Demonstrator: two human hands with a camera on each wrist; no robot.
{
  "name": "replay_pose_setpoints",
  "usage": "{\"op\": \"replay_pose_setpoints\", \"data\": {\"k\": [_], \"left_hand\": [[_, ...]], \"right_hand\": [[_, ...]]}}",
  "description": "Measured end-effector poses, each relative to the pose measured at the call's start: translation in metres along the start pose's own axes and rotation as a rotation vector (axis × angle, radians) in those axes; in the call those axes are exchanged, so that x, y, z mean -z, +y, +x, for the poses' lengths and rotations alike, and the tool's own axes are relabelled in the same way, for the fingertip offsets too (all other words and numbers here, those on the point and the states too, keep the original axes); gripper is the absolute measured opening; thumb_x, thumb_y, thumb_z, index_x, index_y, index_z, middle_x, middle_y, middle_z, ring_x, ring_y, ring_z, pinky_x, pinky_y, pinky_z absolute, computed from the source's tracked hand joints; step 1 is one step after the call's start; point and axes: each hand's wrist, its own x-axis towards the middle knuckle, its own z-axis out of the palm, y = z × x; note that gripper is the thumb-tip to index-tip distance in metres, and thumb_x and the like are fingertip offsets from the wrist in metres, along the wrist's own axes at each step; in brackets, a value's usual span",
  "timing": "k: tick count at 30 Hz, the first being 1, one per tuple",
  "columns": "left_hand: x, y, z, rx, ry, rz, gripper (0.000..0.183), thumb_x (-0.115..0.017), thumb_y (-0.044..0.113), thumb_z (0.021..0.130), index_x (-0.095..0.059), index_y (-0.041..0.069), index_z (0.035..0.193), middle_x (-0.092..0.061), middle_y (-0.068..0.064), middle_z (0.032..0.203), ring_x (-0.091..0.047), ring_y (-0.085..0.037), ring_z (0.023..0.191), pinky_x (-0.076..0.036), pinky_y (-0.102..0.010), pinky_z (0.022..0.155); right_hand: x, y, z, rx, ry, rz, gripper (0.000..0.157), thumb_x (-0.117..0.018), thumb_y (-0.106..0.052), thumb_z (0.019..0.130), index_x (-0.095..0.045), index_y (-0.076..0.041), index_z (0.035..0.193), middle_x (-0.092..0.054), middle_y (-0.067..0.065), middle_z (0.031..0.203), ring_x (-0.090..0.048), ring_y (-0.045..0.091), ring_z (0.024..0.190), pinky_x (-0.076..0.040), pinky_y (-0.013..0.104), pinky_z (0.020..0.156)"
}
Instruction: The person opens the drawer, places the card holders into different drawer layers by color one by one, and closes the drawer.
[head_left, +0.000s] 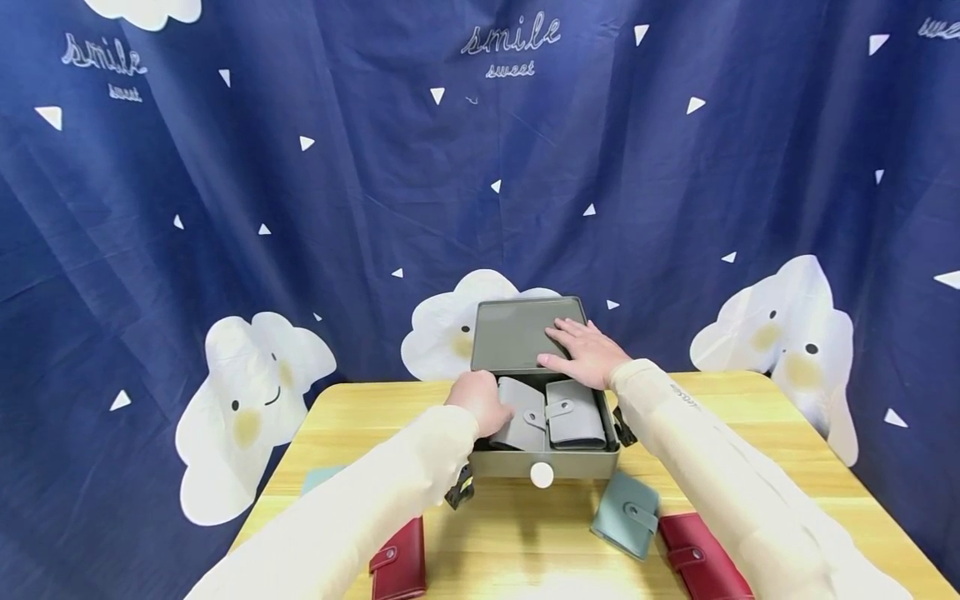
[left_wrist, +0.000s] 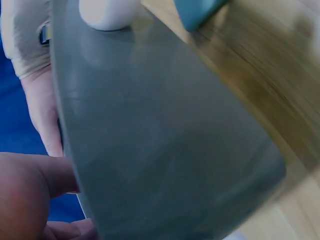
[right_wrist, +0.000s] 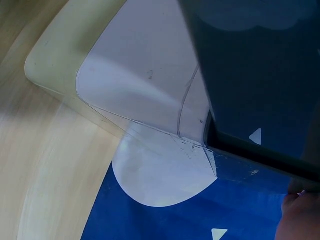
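dark blue cloth [head_left: 360, 225] printed with clouds and white triangles hangs behind our pale wooden tabletop [head_left: 750, 408], and the grey box [head_left: 487, 464] sits near the middle of its far edge, its lid [head_left: 510, 333] raised at the back. our right hand [head_left: 581, 354], fingers straight and spread, appears to rest on the lid's inner face, probably to steady it upright. our left hand [head_left: 480, 404] bends over the box's left side, beside the left grey wallet [head_left: 519, 408]; its fingertips are hidden, so we cannot tell whether it grips anything. that wallet and the right grey wallet [head_left: 573, 417] lie side by side inside, strap sides facing, likely because the box takes two across. toward the tabletop's near edge we see a teal wallet [head_left: 626, 517] just beside a red wallet [head_left: 697, 554] on the right, and another red one [head_left: 405, 558] on the left.
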Motion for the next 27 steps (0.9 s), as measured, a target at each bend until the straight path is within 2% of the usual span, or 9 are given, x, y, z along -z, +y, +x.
{"op": "replay_pose_setpoints", "data": {"k": [8,20,27], "left_hand": [[-0.0011,0.0043,0.0016,-0.068,-0.027,0.15,0.011,-0.067,0.013,0.078,-0.065,0.009,0.069,-0.067,-0.005,0.079,-0.064,-0.021,0.078,-0.053,-0.032,0.07],[-0.0041,0.0076,0.0029,-0.046,-0.071,0.165,0.007,-0.068,0.013,0.08,-0.067,0.008,0.076,-0.068,-0.004,0.083,-0.064,-0.02,0.079,-0.053,-0.032,0.071],[-0.0061,0.0069,0.0035,-0.055,-0.063,0.162,0.006,-0.067,0.011,0.08,-0.065,0.009,0.075,-0.067,-0.003,0.082,-0.064,-0.02,0.079,-0.053,-0.032,0.071]], "right_hand": [[0.0028,-0.0038,-0.0003,0.006,0.011,0.012,0.08,-0.038,-0.068,0.092,-0.037,-0.011,0.148,-0.027,0.012,0.156,-0.019,0.028,0.144,-0.007,0.049,0.116],[0.0036,-0.0049,-0.0003,0.008,0.003,0.0,0.08,-0.037,-0.067,0.093,-0.036,-0.011,0.149,-0.027,0.013,0.156,-0.019,0.028,0.144,-0.008,0.05,0.116],[0.0032,-0.0034,-0.0006,0.008,0.008,0.007,0.079,-0.038,-0.067,0.093,-0.037,-0.01,0.148,-0.027,0.013,0.155,-0.02,0.029,0.144,-0.008,0.05,0.116]]}}
